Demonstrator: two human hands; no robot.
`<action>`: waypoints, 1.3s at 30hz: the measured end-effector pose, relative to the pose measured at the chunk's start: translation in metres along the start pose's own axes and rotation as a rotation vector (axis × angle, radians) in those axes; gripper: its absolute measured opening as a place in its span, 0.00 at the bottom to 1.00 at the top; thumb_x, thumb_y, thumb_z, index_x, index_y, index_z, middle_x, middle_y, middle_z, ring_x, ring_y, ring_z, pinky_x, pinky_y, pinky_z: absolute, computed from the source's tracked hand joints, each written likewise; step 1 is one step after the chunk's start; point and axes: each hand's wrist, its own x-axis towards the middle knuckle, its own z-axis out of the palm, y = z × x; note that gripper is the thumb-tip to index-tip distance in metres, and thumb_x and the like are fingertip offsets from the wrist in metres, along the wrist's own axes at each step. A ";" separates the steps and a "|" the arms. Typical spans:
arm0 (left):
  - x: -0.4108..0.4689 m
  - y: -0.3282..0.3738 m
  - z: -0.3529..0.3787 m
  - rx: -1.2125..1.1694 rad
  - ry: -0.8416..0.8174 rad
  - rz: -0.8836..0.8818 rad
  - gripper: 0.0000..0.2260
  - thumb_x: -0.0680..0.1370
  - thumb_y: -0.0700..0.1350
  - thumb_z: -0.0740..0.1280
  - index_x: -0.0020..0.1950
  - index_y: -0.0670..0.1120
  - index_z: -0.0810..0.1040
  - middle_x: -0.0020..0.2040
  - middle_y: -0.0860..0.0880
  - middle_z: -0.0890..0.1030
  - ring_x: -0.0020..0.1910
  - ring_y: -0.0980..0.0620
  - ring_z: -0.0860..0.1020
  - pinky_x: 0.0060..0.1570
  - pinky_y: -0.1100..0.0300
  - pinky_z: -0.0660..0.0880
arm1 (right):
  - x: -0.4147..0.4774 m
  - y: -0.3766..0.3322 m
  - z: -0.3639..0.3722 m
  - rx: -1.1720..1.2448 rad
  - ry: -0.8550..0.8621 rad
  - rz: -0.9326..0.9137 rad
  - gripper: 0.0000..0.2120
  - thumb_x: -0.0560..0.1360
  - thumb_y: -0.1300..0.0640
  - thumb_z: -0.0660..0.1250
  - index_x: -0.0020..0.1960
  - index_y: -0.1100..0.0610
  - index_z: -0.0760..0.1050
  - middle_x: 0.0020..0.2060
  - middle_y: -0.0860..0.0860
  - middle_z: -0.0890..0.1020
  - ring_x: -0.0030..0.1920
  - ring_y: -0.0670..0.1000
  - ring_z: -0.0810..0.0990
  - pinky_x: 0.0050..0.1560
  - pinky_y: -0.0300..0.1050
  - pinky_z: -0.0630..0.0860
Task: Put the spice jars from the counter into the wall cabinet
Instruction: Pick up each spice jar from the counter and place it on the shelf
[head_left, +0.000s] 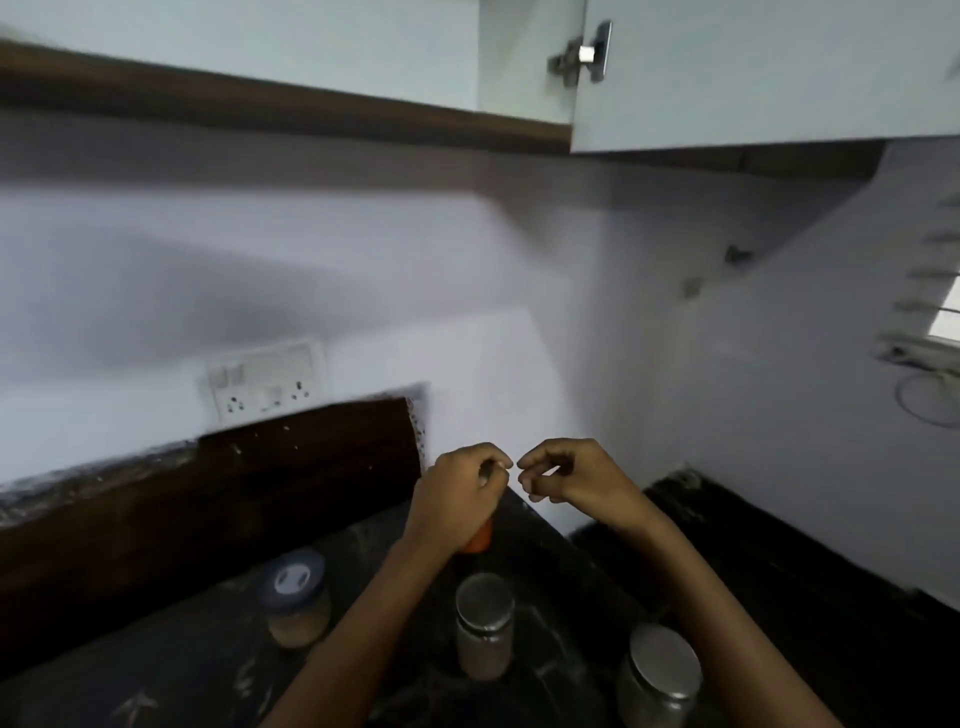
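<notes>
Pale wall (467, 260) with a white socket plate (265, 382), dark brown backsplash (208, 499), louvred window (935, 291) at far right.

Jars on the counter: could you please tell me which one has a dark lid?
The leftmost jar: its lid is dark blue with a white patch, whereas the middle jar and the right jar have plain metal lids.

Single head view — close above counter (561, 571), toward wall cabinet (753, 78)
</notes>
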 end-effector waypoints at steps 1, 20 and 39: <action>-0.005 -0.002 0.014 -0.027 -0.040 -0.014 0.08 0.77 0.46 0.63 0.50 0.52 0.81 0.48 0.55 0.83 0.45 0.57 0.80 0.48 0.60 0.76 | -0.007 0.016 -0.002 -0.010 -0.008 0.024 0.07 0.70 0.67 0.69 0.44 0.56 0.80 0.39 0.52 0.83 0.37 0.48 0.80 0.37 0.33 0.75; -0.070 -0.028 0.152 -0.151 -0.721 -0.132 0.09 0.78 0.44 0.63 0.57 0.48 0.77 0.54 0.47 0.81 0.50 0.53 0.79 0.57 0.53 0.76 | -0.117 0.216 0.011 -0.496 -0.060 0.555 0.41 0.67 0.52 0.73 0.74 0.51 0.56 0.69 0.54 0.62 0.67 0.55 0.65 0.63 0.50 0.71; -0.092 -0.038 0.031 -0.729 -0.309 -0.284 0.22 0.77 0.47 0.64 0.69 0.58 0.62 0.67 0.54 0.69 0.65 0.56 0.71 0.63 0.57 0.72 | -0.044 0.053 0.016 0.094 0.222 0.061 0.12 0.66 0.44 0.70 0.47 0.48 0.80 0.45 0.40 0.80 0.47 0.41 0.78 0.46 0.34 0.73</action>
